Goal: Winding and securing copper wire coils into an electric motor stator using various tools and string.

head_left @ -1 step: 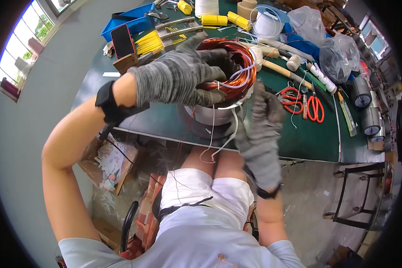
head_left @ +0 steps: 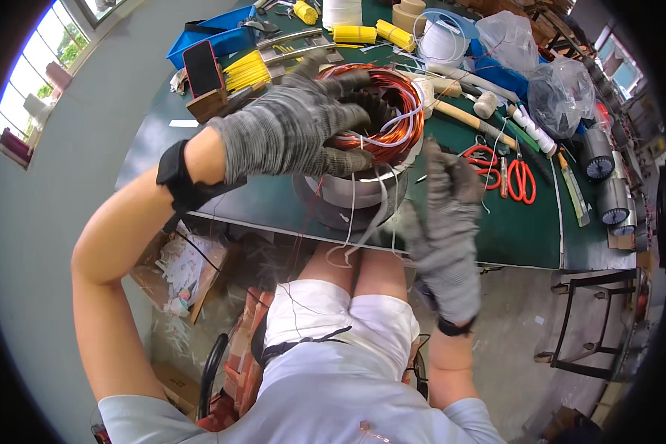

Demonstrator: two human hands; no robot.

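Note:
A copper-wire winding (head_left: pixel 405 122) with white sleeved leads sits in a grey metal ring-shaped body (head_left: pixel 333 194) at the front of the table. Over its left side lies my left hand (head_left: pixel 296 122) in a grey knit glove, fingers spread and touching the wire. To the right of the winding, apart from it, my gloved right hand (head_left: pixel 445 229) is raised with its fingers stretched out; its thumb side is blurred and I see nothing held. White tape (head_left: pixel 377 218) hangs in a loop from the winding's front, beside thin white cords. The fingertips inside the winding are partly hidden.
Red-handled scissors (head_left: pixel 522 181), a wooden-handled hammer (head_left: pixel 459 118) and a cutter knife (head_left: pixel 576 189) lie to the right. Behind are yellow sleeves (head_left: pixel 244 72), a phone (head_left: pixel 202 68), a blue tray (head_left: pixel 211 37) and plastic bags (head_left: pixel 562 96). Metal cylinders (head_left: pixel 613 200) line the right edge.
My right hand has moved slightly right and down, away from the winding. The hanging white tape has swung. My left hand stays on the winding, nearly unmoved.

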